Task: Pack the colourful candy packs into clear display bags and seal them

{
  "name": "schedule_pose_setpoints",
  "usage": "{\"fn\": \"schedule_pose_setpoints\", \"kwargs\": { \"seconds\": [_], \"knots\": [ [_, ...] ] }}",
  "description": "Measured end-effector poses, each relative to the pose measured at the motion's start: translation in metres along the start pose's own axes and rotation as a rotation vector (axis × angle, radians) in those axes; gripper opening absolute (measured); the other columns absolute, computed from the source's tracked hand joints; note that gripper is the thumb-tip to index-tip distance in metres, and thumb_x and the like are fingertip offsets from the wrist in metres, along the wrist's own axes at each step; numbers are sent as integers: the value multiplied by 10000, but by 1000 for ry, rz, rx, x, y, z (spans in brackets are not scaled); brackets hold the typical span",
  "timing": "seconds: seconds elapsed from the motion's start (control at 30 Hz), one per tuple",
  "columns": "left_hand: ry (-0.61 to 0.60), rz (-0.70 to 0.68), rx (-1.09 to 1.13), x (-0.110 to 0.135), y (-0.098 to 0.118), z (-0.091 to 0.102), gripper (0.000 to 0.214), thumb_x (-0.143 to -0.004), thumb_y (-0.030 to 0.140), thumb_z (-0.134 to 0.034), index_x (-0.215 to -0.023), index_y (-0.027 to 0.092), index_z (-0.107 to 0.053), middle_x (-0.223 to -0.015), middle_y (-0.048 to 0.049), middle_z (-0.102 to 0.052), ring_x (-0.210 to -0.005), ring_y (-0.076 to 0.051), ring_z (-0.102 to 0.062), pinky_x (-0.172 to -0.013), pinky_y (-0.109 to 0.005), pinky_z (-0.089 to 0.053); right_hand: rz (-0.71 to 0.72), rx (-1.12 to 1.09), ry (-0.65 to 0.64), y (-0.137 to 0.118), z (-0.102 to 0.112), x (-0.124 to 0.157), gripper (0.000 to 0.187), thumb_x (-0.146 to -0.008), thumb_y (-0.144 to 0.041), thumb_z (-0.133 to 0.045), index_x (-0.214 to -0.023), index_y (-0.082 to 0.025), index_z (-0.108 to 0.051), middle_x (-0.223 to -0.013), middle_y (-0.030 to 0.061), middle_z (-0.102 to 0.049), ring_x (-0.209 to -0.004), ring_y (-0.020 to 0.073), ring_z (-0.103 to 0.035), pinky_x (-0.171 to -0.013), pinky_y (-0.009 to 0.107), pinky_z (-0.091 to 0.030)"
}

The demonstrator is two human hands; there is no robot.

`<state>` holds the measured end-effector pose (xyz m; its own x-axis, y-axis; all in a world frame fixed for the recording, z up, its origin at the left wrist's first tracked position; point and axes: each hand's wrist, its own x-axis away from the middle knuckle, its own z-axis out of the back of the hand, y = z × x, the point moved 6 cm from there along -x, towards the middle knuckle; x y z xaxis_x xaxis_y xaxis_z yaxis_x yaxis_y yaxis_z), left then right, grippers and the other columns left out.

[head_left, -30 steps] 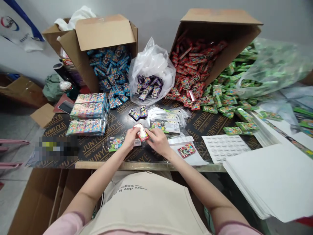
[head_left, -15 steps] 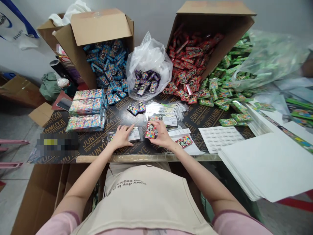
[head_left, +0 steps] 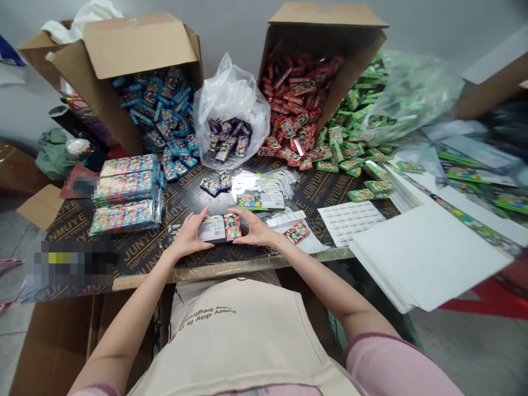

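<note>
My left hand (head_left: 190,236) grips the left end of a flat dark packet with a white printed label (head_left: 212,228). From the other side, my right hand (head_left: 254,229) pinches a small red candy box (head_left: 232,227), which sits against the packet's right end. Just beyond my hands, a dark and green printed packet (head_left: 260,201) lies on several clear-sleeved packets (head_left: 284,179). Right of my right hand, another red candy box (head_left: 296,232) rests on white paper. Two small purple boxes (head_left: 215,183) lie farther back.
Behind stand a carton of blue boxes (head_left: 140,47), a clear bag of purple boxes (head_left: 226,93) and a carton of red boxes (head_left: 325,15). Green boxes (head_left: 352,118) spill at right. Wrapped multipacks (head_left: 126,192) are stacked left; a label sheet (head_left: 350,223) and white sheets (head_left: 421,258) lie right.
My right hand has brought the red candy box left, against the labelled packet. My left hand now grips that packet's end. The camera view has shifted rightward.
</note>
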<state>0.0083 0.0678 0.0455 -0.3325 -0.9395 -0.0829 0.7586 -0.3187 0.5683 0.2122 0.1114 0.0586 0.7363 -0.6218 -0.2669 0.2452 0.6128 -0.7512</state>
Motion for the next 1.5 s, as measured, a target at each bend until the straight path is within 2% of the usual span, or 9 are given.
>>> {"fn": "schedule_pose_setpoints", "kwargs": {
  "seconds": [0.23, 0.47, 0.7, 0.9, 1.07, 1.2, 1.37, 1.43, 1.5],
  "knots": [
    [5, -32, -15, -6, 8, -2, 1071, -682, 394, -740, -1531, 224, -109, -1284, -106, -585, -1187, -300, -549, -1106, -524, -312, -24, 50, -11, 0, 9, 1, 937, -638, -383, -816, -1440, -188, -370, -1338, 140, -554, -1238, 285, -506, -1071, 453, -349],
    [6, -27, -59, -14, 1, -10, 1024, -692, 435, -725, -1523, 219, -166, -1304, -101, -588, -1228, -319, -518, -1089, -504, -356, -24, -210, 82, 12, 1, 12, 1103, -664, -511, -793, -1528, -254, -159, -1553, 137, -311, -1400, 250, -365, -1152, 407, -283],
    [-63, 65, 135, -16, 2, -13, 998, -656, 439, -756, -1491, 220, -256, -1281, -114, -617, -1173, -285, -598, -1039, -459, -437, -89, -264, 212, 16, 8, 16, 1142, -561, -515, -847, -1497, -251, -248, -1289, 98, -554, -1148, 201, -565, -1061, 371, -408],
    [9, 128, 208, -16, 7, -6, 1033, -599, 483, -787, -1469, 199, -308, -1233, -125, -646, -1147, -299, -621, -1031, -477, -450, -19, -163, 288, 1, 9, 14, 967, -688, -519, -774, -1481, -251, -289, -1355, 106, -521, -1203, 223, -521, -1056, 377, -400],
    [128, 183, 220, -12, 7, 1, 1098, -599, 509, -795, -1504, 236, -236, -1204, -106, -659, -1134, -292, -625, -1034, -481, -448, -146, 61, 241, -4, 1, 18, 1042, -757, -598, -678, -1538, -254, -81, -1545, 161, -315, -1437, 303, -271, -1165, 504, -160],
    [194, 202, 147, -13, 11, 0, 1097, -602, 542, -780, -1507, 246, -237, -1200, -92, -656, -1112, -287, -633, -1019, -459, -463, -157, 179, 123, -18, 2, 28, 869, -929, -593, -409, -1525, -257, 125, -1565, 122, -293, -1490, 293, -95, -1143, 614, 20],
    [151, 207, 2, -18, 15, -17, 1066, -630, 584, -730, -1510, 247, -233, -1192, -88, -654, -1105, -300, -627, -977, -440, -483, -282, 275, 122, 8, 54, 49, 668, -952, -595, -328, -1531, -328, -129, -1575, 69, -285, -1484, 325, -103, -1134, 636, -42],
    [139, 224, -82, -17, 10, -24, 1040, -646, 614, -694, -1507, 237, -247, -1191, -96, -643, -1095, -311, -620, -947, -439, -494, -373, 316, 165, 41, 98, 63, 624, -929, -602, -395, -1490, -358, -275, -1572, 63, -296, -1472, 336, -145, -1130, 630, -81],
    [118, 248, -185, -14, 0, -31, 991, -675, 643, -643, -1491, 204, -292, -1168, -117, -637, -1063, -327, -614, -899, -447, -508, -634, 367, 369, 87, 165, 92, 673, -876, -599, -505, -1464, -314, -346, -1571, 126, -269, -1451, 373, -175, -1096, 643, -163]
  ]
}}
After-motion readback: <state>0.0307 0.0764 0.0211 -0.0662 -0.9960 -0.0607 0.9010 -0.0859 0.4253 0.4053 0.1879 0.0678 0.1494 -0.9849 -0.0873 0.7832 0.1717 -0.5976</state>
